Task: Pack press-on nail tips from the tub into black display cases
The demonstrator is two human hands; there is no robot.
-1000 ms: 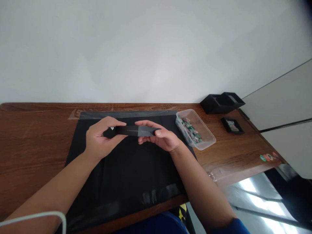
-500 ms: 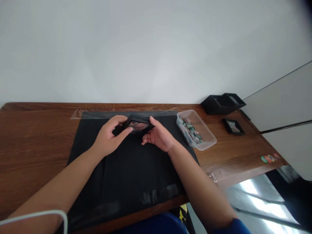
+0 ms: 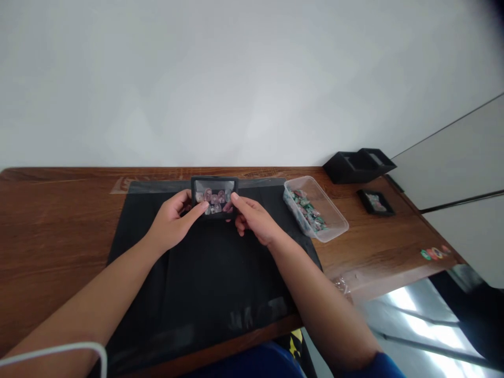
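Note:
Between my two hands is a small black box with a clear window (image 3: 214, 185), tilted so that its front faces me. Pinkish and clear stones (image 3: 214, 199) show behind the window, gathered in the lower part. My left hand (image 3: 175, 216) grips the box's left side, its thumb lying across the lower window. At the right edge, my right hand (image 3: 254, 215) pinches the box with the thumb in front; the fingers behind are partly hidden. Both hands are above a black mat (image 3: 220, 278) on the wooden table.
A clear plastic tub (image 3: 334, 212) holding several small green and reddish packets stands right of the mat. Farther right are a black two-part holder (image 3: 356, 167) and another black windowed box (image 3: 376, 202). Colourful stickers (image 3: 435, 254) mark the table's right end. A white wall rises behind.
The box has turned from a steep slant to face me, so its window and stones now show clearly. My right hand has closed in on its right edge.

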